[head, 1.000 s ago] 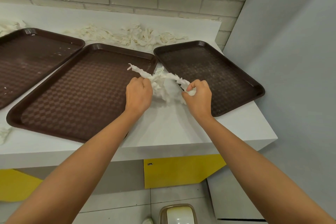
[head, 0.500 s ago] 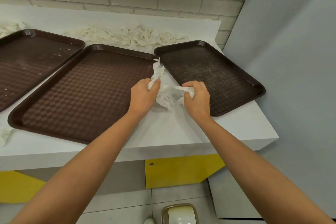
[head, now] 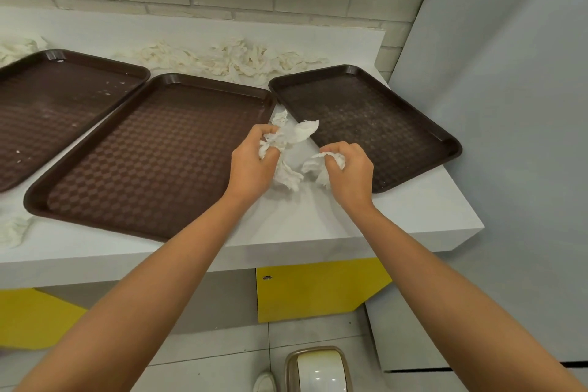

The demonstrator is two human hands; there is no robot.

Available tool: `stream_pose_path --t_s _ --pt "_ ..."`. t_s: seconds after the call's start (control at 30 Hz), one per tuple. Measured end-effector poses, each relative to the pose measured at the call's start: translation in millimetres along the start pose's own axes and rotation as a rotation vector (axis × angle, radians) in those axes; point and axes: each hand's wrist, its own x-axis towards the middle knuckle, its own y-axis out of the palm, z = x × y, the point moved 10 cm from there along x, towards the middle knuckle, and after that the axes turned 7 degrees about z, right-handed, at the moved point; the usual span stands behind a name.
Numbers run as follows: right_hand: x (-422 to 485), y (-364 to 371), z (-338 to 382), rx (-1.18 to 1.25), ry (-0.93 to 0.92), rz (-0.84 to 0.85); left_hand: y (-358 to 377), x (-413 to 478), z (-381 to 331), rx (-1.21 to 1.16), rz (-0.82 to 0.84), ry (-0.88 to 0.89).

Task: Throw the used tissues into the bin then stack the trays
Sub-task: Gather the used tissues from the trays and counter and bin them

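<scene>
Three brown trays lie side by side on a white counter (head: 366, 219): the left tray (head: 60, 105), the middle tray (head: 152, 156) and the right tray (head: 375, 118). In the gap between the middle and right trays, my left hand (head: 251, 165) grips a bunch of crumpled white tissue (head: 286, 137). My right hand (head: 350, 169) clutches another wad of tissue (head: 321, 165). A long pile of used tissues (head: 229, 57) lies behind the trays near the wall. The bin (head: 318, 369) stands on the floor below, with a gold rim and white lid.
More tissue lies at the counter's far left (head: 19, 48) and at its front left edge (head: 12, 229). A brick wall rises behind, and a grey wall (head: 509, 105) closes off the right. A white shoe (head: 264, 383) shows beside the bin.
The tissue strip stretched between both hands has been gathered into crumpled wads. My hands have drawn slightly apart, each with its own bunch.
</scene>
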Motion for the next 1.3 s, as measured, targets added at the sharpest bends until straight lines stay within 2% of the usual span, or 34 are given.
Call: stream_pose_path --t_s 0.23,0.43,0.73,0.97,1.3 --pt "-21.8 -14.6 -2.6 0.040 -0.029 0.048 3.4 -28.5 -16.7 0.145 -0.072 -0.027" --pt "-50.8 -42.3 -9.6 0.093 -0.051 0.074 10.0 -72.8 -32.8 0.058 -0.185 -0.063" --pt "-124.2 -62.9 -45.2 0.050 -0.024 0.160 43.6 -159.9 -25.1 0.062 -0.253 -0.140" --pt "-180.7 -60.0 -77.1 0.019 0.013 0.242 68.9 -216.2 -6.7 0.109 -0.225 -0.194" --pt "-245.9 -37.4 -134.4 0.045 0.164 0.351 100.0 -276.6 40.7 0.083 -0.115 -0.317"
